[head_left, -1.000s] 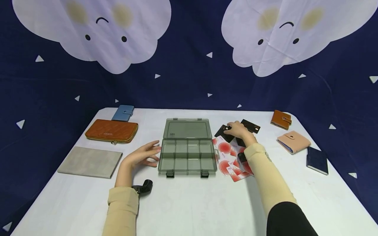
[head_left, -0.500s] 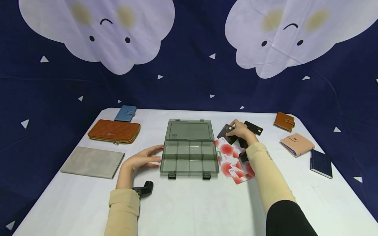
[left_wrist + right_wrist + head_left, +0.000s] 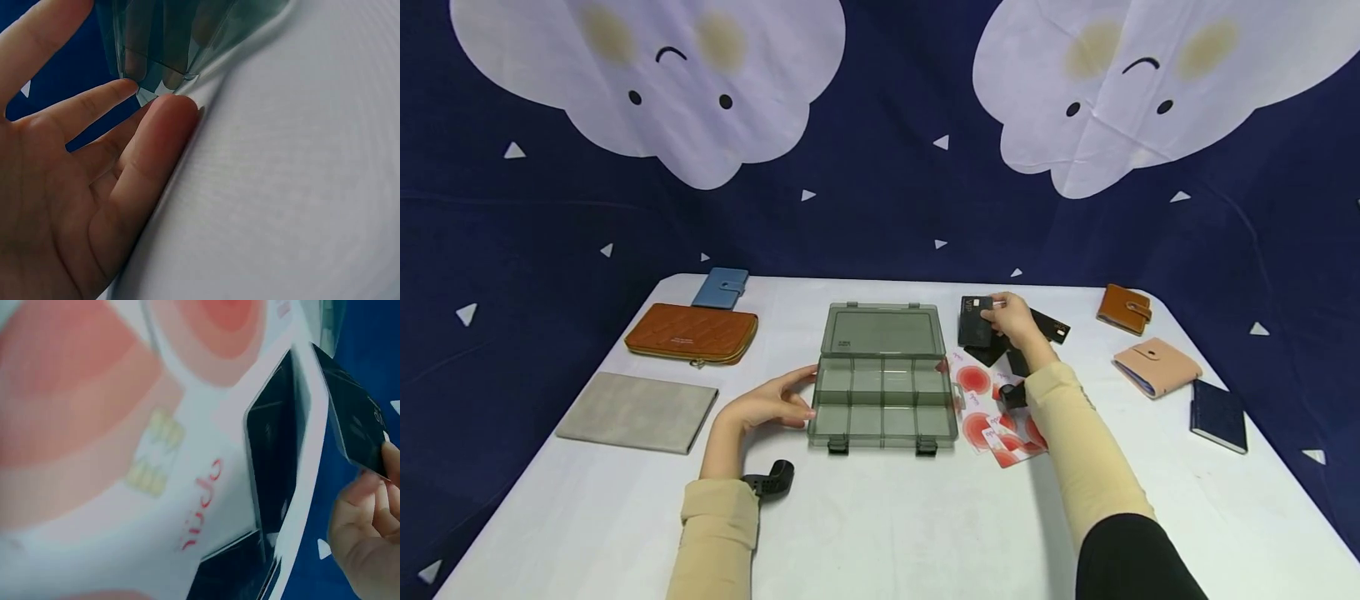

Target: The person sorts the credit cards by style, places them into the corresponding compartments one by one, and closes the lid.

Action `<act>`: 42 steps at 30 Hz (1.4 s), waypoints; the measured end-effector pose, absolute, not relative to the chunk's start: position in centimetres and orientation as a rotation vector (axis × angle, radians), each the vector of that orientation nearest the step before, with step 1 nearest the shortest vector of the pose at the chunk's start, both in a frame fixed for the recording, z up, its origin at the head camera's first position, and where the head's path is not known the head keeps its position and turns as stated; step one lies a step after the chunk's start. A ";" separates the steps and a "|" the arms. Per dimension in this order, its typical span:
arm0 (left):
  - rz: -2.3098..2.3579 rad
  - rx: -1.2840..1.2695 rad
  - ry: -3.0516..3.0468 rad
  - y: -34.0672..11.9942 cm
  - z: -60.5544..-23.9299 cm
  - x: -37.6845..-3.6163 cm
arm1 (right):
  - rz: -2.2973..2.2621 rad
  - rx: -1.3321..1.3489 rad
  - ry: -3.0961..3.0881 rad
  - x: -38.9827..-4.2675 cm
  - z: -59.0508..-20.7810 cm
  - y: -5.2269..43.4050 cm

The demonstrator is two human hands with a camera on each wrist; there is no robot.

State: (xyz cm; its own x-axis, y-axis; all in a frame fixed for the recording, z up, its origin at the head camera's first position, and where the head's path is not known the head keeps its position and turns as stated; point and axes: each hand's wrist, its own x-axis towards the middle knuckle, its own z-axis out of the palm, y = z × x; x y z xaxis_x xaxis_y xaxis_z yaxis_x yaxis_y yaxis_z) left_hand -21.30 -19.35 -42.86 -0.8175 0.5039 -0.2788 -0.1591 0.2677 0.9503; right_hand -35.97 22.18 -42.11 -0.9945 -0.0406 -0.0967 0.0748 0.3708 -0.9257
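Observation:
A smoky clear compartment box (image 3: 883, 379) lies open at the table's middle, its lid laid back. My left hand (image 3: 771, 404) rests on the table with straight fingers touching the box's left wall (image 3: 159, 44). My right hand (image 3: 1011, 321) pinches a black card (image 3: 975, 321) and holds it lifted above other black cards (image 3: 1048, 325) right of the box. In the right wrist view the held black card (image 3: 353, 425) hangs over a black card (image 3: 275, 450) lying on the table. Red-and-white cards (image 3: 988, 408) lie spread beside the box, under my right forearm.
Left side of the white table (image 3: 887, 517): a blue wallet (image 3: 720, 287), an orange zip purse (image 3: 691, 333) and a grey pouch (image 3: 636, 412). Right side: a tan wallet (image 3: 1123, 308), a pink wallet (image 3: 1156, 365) and a navy booklet (image 3: 1219, 415). A dark cloud-print backdrop stands behind.
My right hand has lifted one black card off the pile and turned it more upright. The left hand has slid slightly closer to the box's left wall.

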 end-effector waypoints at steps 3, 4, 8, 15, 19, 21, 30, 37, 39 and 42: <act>1.593 0.311 1.998 -19.3 -42.9 -21.3 | -1.767 0.030 2.467 -35.8 -41.8 21.8; 1.595 0.310 1.995 -19.3 -42.9 -21.3 | -1.780 0.015 2.454 -35.4 -41.3 21.3; 1.598 0.302 1.991 -19.4 -42.9 -21.3 | -1.731 -0.036 2.389 -32.7 -37.9 18.1; 1.591 0.309 1.994 -19.3 -43.0 -21.4 | -1.541 -0.335 2.222 -30.5 -35.6 14.0; 1.589 0.302 1.995 -19.3 -43.0 -21.4 | -1.347 -0.482 2.245 -30.1 -35.6 12.4; 1.589 0.300 1.994 -19.2 -43.0 -21.5 | -1.267 -0.534 2.281 -29.8 -35.5 11.6; 1.586 0.289 1.994 -19.3 -43.0 -21.4 | -0.875 -0.694 2.487 -27.9 -35.8 7.4; 1.586 0.299 1.992 -19.3 -42.9 -21.4 | -0.739 -0.766 2.497 -26.8 -36.1 5.3; 1.584 0.304 1.998 -19.3 -42.8 -21.4 | -0.708 -0.780 2.494 -26.6 -36.2 5.1; 1.586 0.306 1.999 -19.4 -42.7 -21.4 | -0.676 -0.779 2.456 -26.5 -36.3 4.9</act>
